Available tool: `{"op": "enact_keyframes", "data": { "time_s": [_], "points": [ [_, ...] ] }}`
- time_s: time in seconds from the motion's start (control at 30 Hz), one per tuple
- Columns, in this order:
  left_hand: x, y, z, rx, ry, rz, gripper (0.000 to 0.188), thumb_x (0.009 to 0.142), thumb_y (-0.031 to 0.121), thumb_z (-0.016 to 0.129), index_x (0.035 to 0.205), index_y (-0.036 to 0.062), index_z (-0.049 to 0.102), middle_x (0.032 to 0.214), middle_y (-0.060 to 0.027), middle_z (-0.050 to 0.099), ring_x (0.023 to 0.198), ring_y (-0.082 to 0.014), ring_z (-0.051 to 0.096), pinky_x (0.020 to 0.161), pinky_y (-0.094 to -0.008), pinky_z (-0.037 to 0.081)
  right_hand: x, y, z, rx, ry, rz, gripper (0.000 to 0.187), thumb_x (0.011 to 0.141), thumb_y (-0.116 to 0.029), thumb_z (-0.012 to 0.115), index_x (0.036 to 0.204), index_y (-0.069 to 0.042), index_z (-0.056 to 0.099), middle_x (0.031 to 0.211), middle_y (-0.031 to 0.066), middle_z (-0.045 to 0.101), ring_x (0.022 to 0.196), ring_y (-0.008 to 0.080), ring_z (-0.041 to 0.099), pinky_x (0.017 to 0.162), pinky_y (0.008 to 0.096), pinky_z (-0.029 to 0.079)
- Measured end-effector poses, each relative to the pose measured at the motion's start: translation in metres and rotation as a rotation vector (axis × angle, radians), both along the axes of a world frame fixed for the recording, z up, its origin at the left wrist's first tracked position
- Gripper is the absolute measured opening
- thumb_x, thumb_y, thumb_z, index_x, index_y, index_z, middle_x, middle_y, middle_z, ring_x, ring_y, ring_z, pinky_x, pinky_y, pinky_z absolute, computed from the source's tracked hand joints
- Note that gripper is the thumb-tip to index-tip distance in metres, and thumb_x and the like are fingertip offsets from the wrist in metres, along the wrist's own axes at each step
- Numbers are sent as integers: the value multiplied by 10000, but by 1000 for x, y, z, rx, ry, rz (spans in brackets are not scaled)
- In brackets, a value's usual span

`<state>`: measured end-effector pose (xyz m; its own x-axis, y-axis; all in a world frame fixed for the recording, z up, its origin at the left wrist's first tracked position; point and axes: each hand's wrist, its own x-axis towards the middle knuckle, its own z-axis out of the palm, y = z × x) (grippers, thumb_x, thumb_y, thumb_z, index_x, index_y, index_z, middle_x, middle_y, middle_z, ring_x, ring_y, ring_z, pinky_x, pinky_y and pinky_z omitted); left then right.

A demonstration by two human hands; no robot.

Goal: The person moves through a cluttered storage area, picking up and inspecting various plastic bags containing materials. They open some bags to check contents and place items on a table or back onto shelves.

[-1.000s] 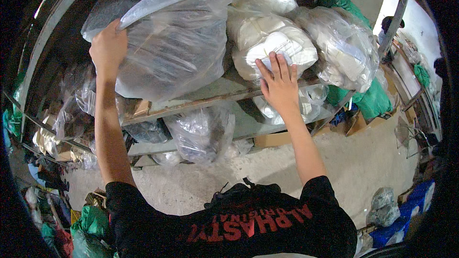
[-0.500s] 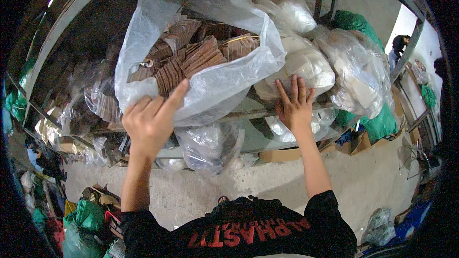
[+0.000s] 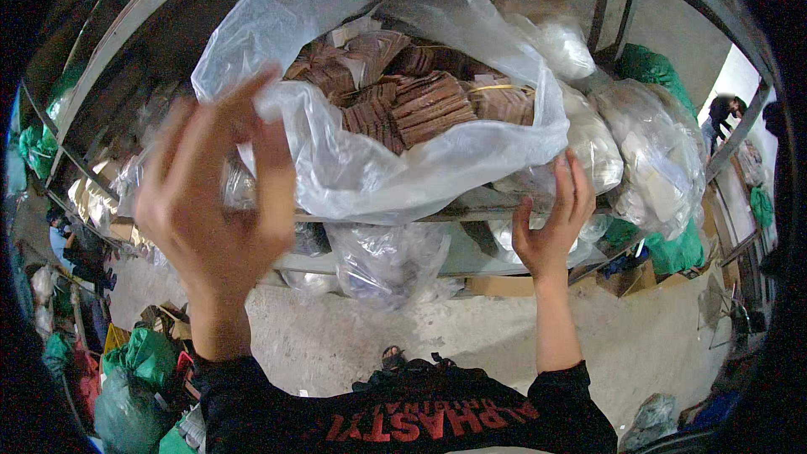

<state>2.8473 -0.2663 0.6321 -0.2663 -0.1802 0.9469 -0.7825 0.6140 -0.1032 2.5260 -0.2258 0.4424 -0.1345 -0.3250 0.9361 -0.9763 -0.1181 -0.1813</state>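
A large translucent plastic bag [image 3: 395,176] lies wide-mouthed on the shelf in front of me. Inside it are bundles of thin brown ribbed pieces [image 3: 433,109], at least one with a yellow band around it. My left hand [image 3: 223,176], smeared by motion, is raised at the bag's left rim with its thumb and fingers apart. Nothing shows in its grasp. My right hand [image 3: 555,219] is at the bag's lower right corner, fingers up and thumb spread away. Its fingertips reach the bag's edge; whether they touch it I cannot tell.
Clear bags of pale things [image 3: 651,151] and green sacks [image 3: 651,76] crowd the shelf's right side. A full plastic bag [image 3: 387,261] sits on the level below. Green sacks [image 3: 134,399] stand on the floor at lower left. People are at the far right [image 3: 723,118] and far left [image 3: 67,244].
My left hand has come off the bag's front rim, moving up and left. The bag's mouth now sits further right in view. My right hand has shifted from a pale bag to this bag's right corner.
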Motion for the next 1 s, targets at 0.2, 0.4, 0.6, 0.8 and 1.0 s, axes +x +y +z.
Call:
{"op": "enact_keyframes", "data": {
  "time_s": [0.2,0.4,0.6,0.8,1.0],
  "points": [
    [-13,-50,42,-127,-222,175,290,825,237,749,1108,171,736,1164,-147,663,1049,-314,660,923,-440,516,42,-7,65,-132,176,170,571,723,-14,677,1287,-60,599,1276,165,602,1166,347,575,1104,522,353],
    [-14,-29,-2,351,-662,-103,486,855,211,674,1340,213,639,1474,-146,515,1406,-365,437,1209,-554,268,44,15,48,201,155,415,221,635,-41,659,849,-85,627,858,64,623,833,270,600,995,493,405],
    [1,-3,-5,522,-622,-171,444,888,183,639,1331,151,626,1414,-148,562,1259,-374,565,1049,-485,466,45,28,42,320,127,504,182,547,-58,597,719,-73,539,742,72,542,758,279,540,883,441,408],
    [-29,-54,19,362,-495,-296,326,960,143,571,1271,79,648,1208,-199,675,1112,-402,633,967,-461,508,46,29,47,294,130,496,180,542,-63,590,716,-65,544,765,77,548,782,287,534,897,453,403],
    [-81,-225,35,504,-622,-276,323,961,200,582,1231,45,669,1114,-239,701,1046,-433,660,936,-494,517,47,30,50,149,43,534,256,573,-3,600,825,-47,622,838,92,584,828,305,554,962,493,431]
  ]
}}
